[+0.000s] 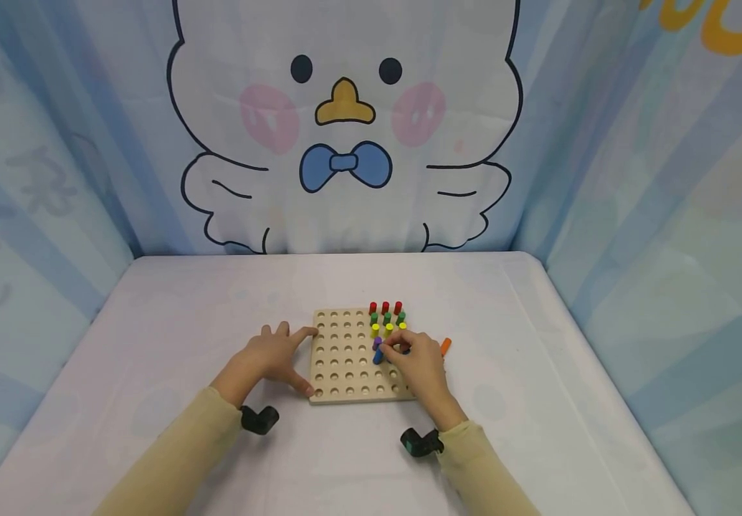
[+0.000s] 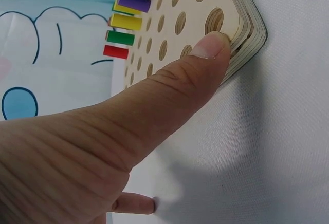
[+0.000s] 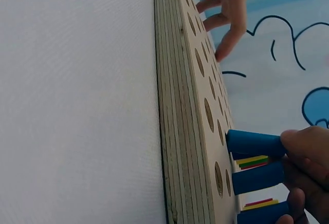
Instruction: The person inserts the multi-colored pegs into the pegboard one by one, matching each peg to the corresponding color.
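A wooden pegboard with rows of round holes lies on the table. My right hand pinches the top of a blue peg, whose lower end meets a hole. Two more blue pegs, one of them nearer the middle, stand beside it. My left hand spreads along the board's left edge, its thumb pressing the near corner. Red pegs, green pegs and yellow pegs stand in rows on the right side. A purple peg shows behind the blue one; my right hand hides others.
An orange peg is by the board's right edge, partly behind my right hand. The white-covered table is enclosed by printed curtains at the back and sides. Dark wrist cameras sit on both wrists.
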A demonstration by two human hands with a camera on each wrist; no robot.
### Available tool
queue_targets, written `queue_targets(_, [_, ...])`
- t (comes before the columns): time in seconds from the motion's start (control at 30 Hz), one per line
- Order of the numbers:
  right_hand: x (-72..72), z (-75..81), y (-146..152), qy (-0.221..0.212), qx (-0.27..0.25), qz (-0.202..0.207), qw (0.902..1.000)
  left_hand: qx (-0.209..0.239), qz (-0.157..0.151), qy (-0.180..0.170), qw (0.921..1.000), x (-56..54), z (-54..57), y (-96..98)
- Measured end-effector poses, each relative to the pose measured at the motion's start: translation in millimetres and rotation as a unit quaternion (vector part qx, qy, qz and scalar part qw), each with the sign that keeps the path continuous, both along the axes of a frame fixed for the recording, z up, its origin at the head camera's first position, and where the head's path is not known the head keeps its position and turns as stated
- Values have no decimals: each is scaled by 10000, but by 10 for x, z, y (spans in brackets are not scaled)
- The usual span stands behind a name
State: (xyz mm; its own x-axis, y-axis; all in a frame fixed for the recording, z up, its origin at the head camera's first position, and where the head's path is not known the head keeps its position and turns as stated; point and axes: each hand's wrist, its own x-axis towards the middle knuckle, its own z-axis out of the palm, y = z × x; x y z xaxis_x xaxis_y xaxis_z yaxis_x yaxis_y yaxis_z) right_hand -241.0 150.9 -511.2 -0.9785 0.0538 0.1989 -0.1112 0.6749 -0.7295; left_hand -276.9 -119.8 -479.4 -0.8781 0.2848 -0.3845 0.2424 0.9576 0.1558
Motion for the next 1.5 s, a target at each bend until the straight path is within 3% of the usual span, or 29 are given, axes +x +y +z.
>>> queue_targets(0.43, [23,46,-5,-55,189,322,9993,10,42,-22,10000,15,14,15])
queue_targets(0.83, [72,69,-14,221,524,531,9970,68,9,2,10000,32,49,18])
queue_targets(1.1, [106,59,58,381,279,212,9987,119,20,-3,9999,40,81,13])
queue_targets(1.27, [109,30,166,439,390,-42,9983,130,9,3,9999,42,76,5])
queue_targets(1.5, [161,-22,328,-23,764,-445,9961,126,-4,6,9999,48,75,6])
